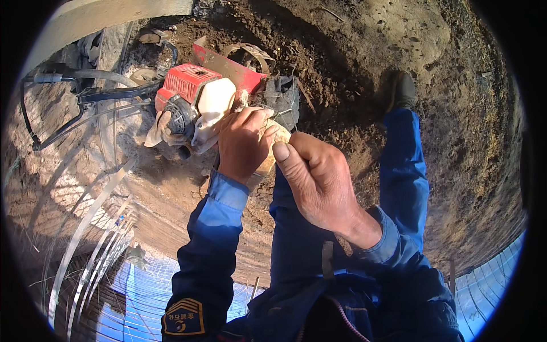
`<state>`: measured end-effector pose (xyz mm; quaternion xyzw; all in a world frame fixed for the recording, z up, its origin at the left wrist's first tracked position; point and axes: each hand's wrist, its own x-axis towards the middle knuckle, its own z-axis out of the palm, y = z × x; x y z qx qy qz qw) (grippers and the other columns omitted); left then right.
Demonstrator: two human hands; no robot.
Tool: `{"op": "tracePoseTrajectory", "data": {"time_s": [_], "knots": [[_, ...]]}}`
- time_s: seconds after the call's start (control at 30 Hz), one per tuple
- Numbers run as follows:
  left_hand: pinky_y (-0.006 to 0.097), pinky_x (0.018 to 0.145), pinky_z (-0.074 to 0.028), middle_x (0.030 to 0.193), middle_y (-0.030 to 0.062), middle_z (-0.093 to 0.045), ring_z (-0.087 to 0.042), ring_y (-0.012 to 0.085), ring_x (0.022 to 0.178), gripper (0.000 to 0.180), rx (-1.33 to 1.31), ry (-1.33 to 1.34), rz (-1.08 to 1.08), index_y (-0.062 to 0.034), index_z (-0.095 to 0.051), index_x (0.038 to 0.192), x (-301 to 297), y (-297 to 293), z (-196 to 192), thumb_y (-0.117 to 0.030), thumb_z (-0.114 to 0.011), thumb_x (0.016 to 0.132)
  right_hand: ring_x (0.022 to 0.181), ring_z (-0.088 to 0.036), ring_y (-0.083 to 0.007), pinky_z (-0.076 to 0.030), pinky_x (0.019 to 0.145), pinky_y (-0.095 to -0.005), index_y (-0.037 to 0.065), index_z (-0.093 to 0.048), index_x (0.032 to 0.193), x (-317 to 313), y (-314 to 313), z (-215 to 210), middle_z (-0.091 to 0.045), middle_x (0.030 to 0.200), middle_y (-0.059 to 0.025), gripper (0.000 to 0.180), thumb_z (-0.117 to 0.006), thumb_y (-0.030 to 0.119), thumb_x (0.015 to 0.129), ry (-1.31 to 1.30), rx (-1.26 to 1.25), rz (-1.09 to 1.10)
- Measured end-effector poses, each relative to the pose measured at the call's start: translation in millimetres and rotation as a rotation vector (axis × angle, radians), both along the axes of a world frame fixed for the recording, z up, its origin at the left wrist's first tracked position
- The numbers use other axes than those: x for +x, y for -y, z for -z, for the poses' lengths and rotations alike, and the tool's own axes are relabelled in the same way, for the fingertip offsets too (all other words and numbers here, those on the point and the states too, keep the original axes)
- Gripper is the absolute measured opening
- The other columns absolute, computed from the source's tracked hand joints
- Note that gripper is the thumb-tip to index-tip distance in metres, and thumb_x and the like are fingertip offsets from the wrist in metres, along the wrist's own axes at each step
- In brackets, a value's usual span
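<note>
My left hand [246, 143] is closed, its fingers curled against a pale tan piece [280, 134] that looks soft; its kind is hard to tell because the hand covers much of it. Close beside it on the right, my right hand [322, 185] makes a pinch, thumb pressed to the curled forefinger. What lies in that pinch, if anything, is hidden. Just beyond my left hand stands a small machine with a red and black engine [185, 85] and a whitish tank [216, 100]. A pale work glove [158, 130] hangs at the engine's near left side.
Black handlebars [85, 97] reach left from the machine. A red metal guard [231, 68] and a dark grey lump [283, 100] lie beyond it on loose soil. My boot [403, 91] stands at the right. Curved pale strips [91, 214] rise at the lower left near blue sheeting [142, 290].
</note>
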<state>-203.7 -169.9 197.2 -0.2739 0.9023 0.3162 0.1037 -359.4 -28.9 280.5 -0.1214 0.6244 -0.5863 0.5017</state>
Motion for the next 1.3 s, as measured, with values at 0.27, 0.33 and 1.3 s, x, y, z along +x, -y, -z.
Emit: {"op": "tracePoseTrajectory", "data": {"time_s": [0.27, 0.33, 1.3], "knots": [[0.048, 0.086, -0.059, 0.106, 0.0130, -0.073, -0.071, 0.0376, 0.100, 0.016, 0.280, 0.365, 0.276, -0.0098, -0.073, 0.106, -25.0, 27.4, 100.6, -0.018, -0.062, 0.097, 0.061, -0.036, -0.0031, -0.029, 0.050, -0.0269, 0.005, -0.054, 0.075, -48.4, 30.4, 36.0, -0.043, 0.065, 0.0074, 0.047, -0.059, 0.033, 0.113, 0.127, -0.104, -0.032], [0.047, 0.084, -0.058, 0.102, 0.0124, -0.072, -0.071, 0.0367, 0.097, 0.012, 0.308, 0.214, 0.289, -0.0093, -0.073, 0.102, -16.0, 23.9, 107.3, -0.016, -0.064, 0.096, 0.056, -0.048, -0.0074, -0.037, 0.048, -0.0298, 0.003, -0.061, 0.078, -58.8, 31.5, 45.6, -0.053, 0.062, 0.0006, 0.048, -0.056, 0.034, 0.114, 0.111, -0.122, -0.019], [0.053, 0.076, -0.054, 0.090, 0.0119, -0.065, -0.068, 0.0397, 0.089, 0.006, 0.008, 0.492, 0.381, -0.0076, -0.066, 0.088, -29.1, 14.4, 90.1, -0.012, -0.067, 0.092, 0.066, -0.048, -0.0086, -0.046, 0.061, -0.0291, -0.006, -0.058, 0.142, -40.2, -148.6, -21.4, -0.048, 0.075, 0.0010, 0.046, -0.057, 0.030, 0.113, 1.418, -0.194, 0.375]]}}
